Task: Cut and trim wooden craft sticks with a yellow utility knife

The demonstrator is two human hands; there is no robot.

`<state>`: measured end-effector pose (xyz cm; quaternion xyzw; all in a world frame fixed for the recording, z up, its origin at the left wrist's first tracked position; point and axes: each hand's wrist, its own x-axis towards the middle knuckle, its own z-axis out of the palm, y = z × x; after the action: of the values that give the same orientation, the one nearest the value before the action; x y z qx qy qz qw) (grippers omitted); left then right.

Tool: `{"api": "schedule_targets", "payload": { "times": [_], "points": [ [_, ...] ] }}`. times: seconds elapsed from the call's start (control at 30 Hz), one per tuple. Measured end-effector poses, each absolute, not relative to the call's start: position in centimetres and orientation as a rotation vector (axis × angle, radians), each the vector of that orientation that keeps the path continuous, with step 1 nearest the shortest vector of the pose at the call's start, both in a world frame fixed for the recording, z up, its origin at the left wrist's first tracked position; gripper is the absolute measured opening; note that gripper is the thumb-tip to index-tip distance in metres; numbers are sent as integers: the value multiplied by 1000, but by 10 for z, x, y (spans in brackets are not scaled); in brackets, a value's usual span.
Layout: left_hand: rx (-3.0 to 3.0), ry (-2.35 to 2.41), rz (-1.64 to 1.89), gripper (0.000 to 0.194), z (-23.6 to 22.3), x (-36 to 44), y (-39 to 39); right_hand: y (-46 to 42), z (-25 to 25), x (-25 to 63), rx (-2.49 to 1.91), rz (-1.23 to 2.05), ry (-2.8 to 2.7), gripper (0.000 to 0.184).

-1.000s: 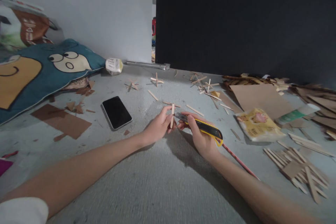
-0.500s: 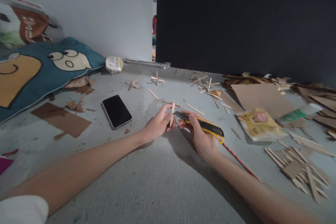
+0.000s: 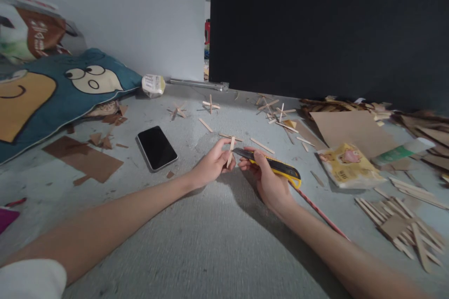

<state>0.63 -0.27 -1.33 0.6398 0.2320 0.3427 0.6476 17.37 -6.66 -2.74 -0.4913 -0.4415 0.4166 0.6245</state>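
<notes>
A short flat wooden stick (image 3: 231,151) stands tilted between the thumb and fingers of my left hand (image 3: 212,163). My right hand (image 3: 268,175) is closed round a yellow and black utility knife (image 3: 280,168), its blade pointing left at the stick's middle. Whether the blade tip touches the wood, I cannot tell. Just beyond my hands, loose wooden sticks (image 3: 262,145) lie on the grey table (image 3: 168,252). Farther back stand small crossed-stick pieces (image 3: 211,104).
Left of my hands lie a phone (image 3: 156,148), brown cardboard (image 3: 84,159) and a blue cushion (image 3: 70,93). On the right are a yellow tissue pack (image 3: 349,167), a glue tube (image 3: 403,151) and a heap of sticks (image 3: 400,229). A red cord (image 3: 321,214) runs beside my right forearm.
Both hands keep the same hold on the stick and the knife. The knife has barely shifted, and the whole view has moved slightly.
</notes>
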Motion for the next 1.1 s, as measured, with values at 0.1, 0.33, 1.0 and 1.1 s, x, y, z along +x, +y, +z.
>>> {"api": "schedule_targets", "payload": {
  "times": [0.1,0.33,1.0,1.1],
  "points": [
    [1452,527,778,49,-13,7,-3,-66,-28,175,-1119,964,-1011,36],
    [1447,549,780,51,-14,6,-2,-63,-29,179,-1101,1005,-1004,36],
    [1804,817,808,38,-4,7,-18,-66,-14,201,-1208,-2,-1595,24],
    [1922,833,784,33,-7,7,-18,-65,-21,195,-1250,26,-1775,25]
  ]
}}
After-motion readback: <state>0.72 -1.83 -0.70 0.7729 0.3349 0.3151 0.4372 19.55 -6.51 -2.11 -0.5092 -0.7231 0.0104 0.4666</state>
